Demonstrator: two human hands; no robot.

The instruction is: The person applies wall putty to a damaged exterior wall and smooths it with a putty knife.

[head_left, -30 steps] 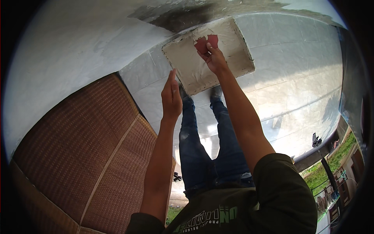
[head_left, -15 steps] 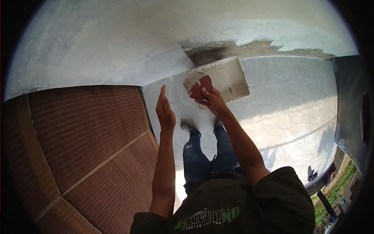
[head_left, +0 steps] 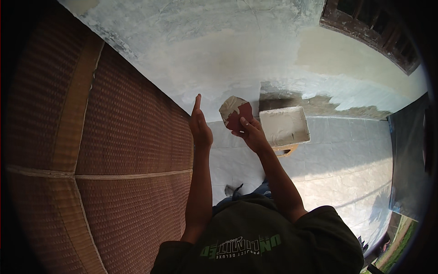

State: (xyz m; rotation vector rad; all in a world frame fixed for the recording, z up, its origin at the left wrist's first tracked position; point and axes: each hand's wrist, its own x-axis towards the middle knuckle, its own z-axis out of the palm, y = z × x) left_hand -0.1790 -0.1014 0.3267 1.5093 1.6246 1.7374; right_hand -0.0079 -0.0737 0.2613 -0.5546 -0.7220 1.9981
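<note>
My right hand grips a flat, reddish-brown putty spreader by its near edge, with the thumb on top. Greyish-beige putty covers the spreader's far left part. To the left of it, my left hand is raised edge-on with the fingers stretched out and holds nothing. Beyond both hands stands the wall, patchy with pale coating. A shallow, pale rectangular tray, smeared with the same kind of paste, is just right of my right hand.
The tray rests on a yellowish stool on the grey tiled floor. A brown woven panel stands close on my left. At the upper right is a dark wooden window frame; a dark sheet hangs at the far right.
My view has tilted up toward the wall, bringing the window frame into sight. The tray now appears farther right of my hands. The right hand still holds the spreader; the left stays raised.
</note>
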